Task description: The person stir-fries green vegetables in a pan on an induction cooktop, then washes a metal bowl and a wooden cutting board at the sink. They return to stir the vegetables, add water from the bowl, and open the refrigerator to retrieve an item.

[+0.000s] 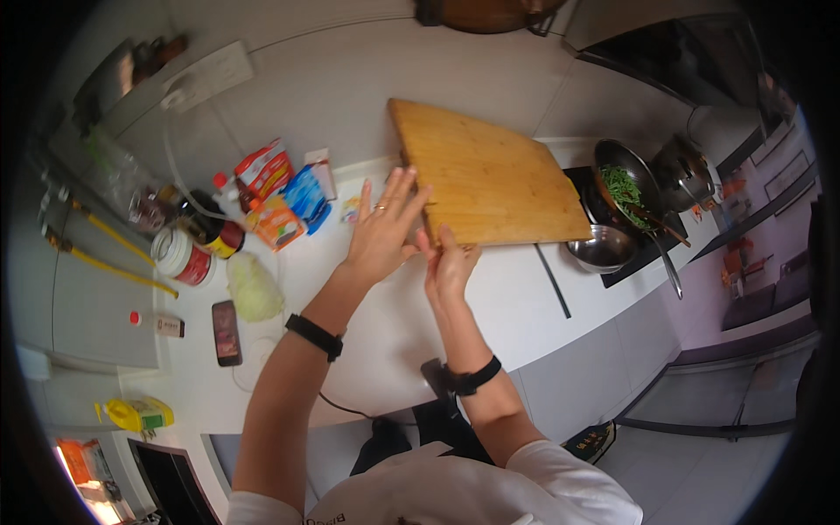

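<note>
A wooden cutting board (495, 177) is held tilted above the white counter, with its broad face towards me. My right hand (453, 266) grips its lower left corner, thumb on the face and the other fingers partly hidden. Beside the board's left edge, my left hand (384, 230) has its fingers spread; whether the fingertips touch the edge is hard to tell. A ring is on one finger of that hand, and dark bands circle both wrists. Part of the counter and hob behind the board is hidden.
Right of the board are a wok (627, 180) with chopped greens, a steel bowl (602, 248) and a pot (686, 172). To the left lie a cabbage (254, 287), a phone (227, 333), a jar (182, 257) and several food packets (275, 222). A narrow dark strip (553, 282) crosses the counter.
</note>
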Motion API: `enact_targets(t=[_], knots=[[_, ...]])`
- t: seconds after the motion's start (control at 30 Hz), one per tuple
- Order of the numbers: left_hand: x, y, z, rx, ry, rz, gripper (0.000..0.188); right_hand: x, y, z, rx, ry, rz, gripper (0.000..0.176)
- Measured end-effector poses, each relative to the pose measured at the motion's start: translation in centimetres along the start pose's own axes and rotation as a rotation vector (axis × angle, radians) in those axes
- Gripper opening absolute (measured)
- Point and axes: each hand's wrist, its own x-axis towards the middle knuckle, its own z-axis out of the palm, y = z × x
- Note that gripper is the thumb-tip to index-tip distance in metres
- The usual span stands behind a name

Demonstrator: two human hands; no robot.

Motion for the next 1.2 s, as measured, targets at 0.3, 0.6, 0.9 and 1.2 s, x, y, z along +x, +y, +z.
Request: enact_targets(t=[0.3, 0.6, 0.9, 1.2], knots=[[9.8, 0.7, 3.1, -0.061, 0.265, 0.393, 0.027, 2.4, -7.9, -2.3, 0.016, -0.169, 0.116, 0.035], [13.4, -0.4, -0.6, -0.019, 0.334, 0.313, 0.035, 17.6, -16.2, -8.8, -0.066, -0.099, -0.154, 0.031], [14.4, -2.7, -2.1, -0.131, 0.409, 0.032, 0.027, 19.6, -18.9, -0.9, -0.21, -0.122, -0.237, 0.017], [11.5, -5.7, -1.6, -0.176, 0.47, -0.194, 0.023, 20.0, -16.6, 4.8, -0.449, 0.027, -0.347, 0.036]])
